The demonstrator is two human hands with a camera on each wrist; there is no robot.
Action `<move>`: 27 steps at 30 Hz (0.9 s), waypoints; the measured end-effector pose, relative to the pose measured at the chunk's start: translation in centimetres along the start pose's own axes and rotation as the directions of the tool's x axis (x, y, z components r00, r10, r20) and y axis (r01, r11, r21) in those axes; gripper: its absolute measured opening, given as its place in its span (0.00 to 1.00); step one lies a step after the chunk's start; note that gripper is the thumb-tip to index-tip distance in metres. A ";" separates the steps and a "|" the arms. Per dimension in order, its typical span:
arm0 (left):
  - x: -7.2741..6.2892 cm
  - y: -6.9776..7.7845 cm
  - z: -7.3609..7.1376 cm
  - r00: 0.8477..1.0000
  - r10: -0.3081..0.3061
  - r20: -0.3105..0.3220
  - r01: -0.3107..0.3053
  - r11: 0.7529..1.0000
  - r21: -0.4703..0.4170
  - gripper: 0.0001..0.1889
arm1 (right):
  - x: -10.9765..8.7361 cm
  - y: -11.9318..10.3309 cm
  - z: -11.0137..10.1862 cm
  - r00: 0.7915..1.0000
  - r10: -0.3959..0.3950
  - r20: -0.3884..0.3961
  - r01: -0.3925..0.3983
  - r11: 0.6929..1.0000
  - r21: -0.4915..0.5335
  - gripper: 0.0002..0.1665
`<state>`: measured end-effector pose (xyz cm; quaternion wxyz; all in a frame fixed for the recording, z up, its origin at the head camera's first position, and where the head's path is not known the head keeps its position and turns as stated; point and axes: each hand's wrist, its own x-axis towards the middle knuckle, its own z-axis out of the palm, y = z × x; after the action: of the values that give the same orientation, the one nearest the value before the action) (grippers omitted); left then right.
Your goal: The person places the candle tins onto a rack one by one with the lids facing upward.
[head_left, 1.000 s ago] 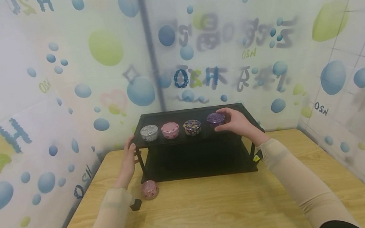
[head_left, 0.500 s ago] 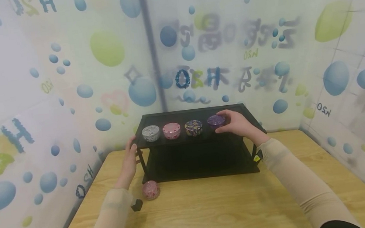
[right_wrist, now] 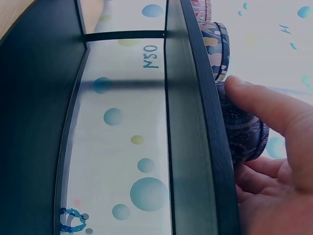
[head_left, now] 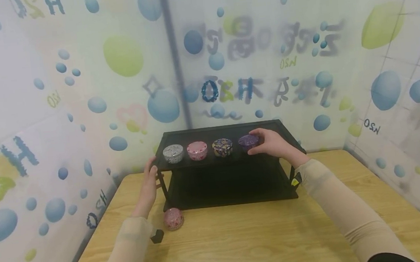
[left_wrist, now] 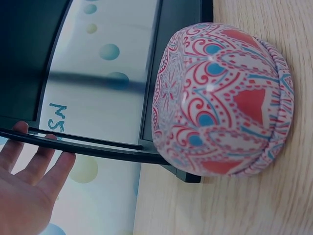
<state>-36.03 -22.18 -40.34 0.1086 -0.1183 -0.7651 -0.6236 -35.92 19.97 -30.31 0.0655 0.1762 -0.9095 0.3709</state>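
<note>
My right hand (head_left: 270, 142) holds a round dark purple patterned tin (head_left: 247, 142), thumb on one side and fingers on the other, at the right of the black two-tier rack (head_left: 227, 182). The tin seems to rest on the top tier. Left of it, in a row, stand a dark multicoloured tin (head_left: 222, 147), a pink tin (head_left: 197, 150) and a silver-grey patterned tin (head_left: 173, 153). My left hand (left_wrist: 29, 191) touches the rack's left side with nearly straight fingers. Below that hand, a red-and-white patterned tin (left_wrist: 220, 100) lies on the table by the rack's front left corner.
The rack stands on a wooden table (head_left: 237, 243) near the back wall. Printed curtains (head_left: 121, 55) with bubbles and letters surround the table on the back and sides. The rack's lower tier lies beneath the row of tins.
The purple tin in my right hand has come slightly down and toward the front edge of the top tier, in line with the other tins. My left hand stays at the rack's side.
</note>
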 end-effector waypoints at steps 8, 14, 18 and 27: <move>0.0 -0.1 0.0 1.000 0.000 -0.006 0.000 1.000 0.017 0.29 | 0.1 0.0 0.0 1.000 0.008 0.009 -0.008 1.000 -0.011 0.44; 0.0 -0.2 0.0 1.000 0.007 -0.010 -0.007 1.000 0.015 0.29 | 0.1 0.0 0.0 1.000 0.007 0.014 -0.007 1.000 -0.001 0.44; 0.0 -0.3 -0.1 1.000 0.012 -0.005 -0.012 1.000 0.020 0.30 | 0.1 0.1 0.1 1.000 0.009 0.017 -0.009 1.000 -0.002 0.44; 0.0 -0.2 -0.1 1.000 0.018 -0.001 -0.018 1.000 0.013 0.30 | 0.2 0.2 0.1 1.000 -0.001 0.031 0.001 1.000 -0.005 0.44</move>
<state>-36.12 -22.30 -40.51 0.1157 -0.1241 -0.7678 -0.6178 -36.18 19.94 -30.46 0.0521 0.1820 -0.9113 0.3658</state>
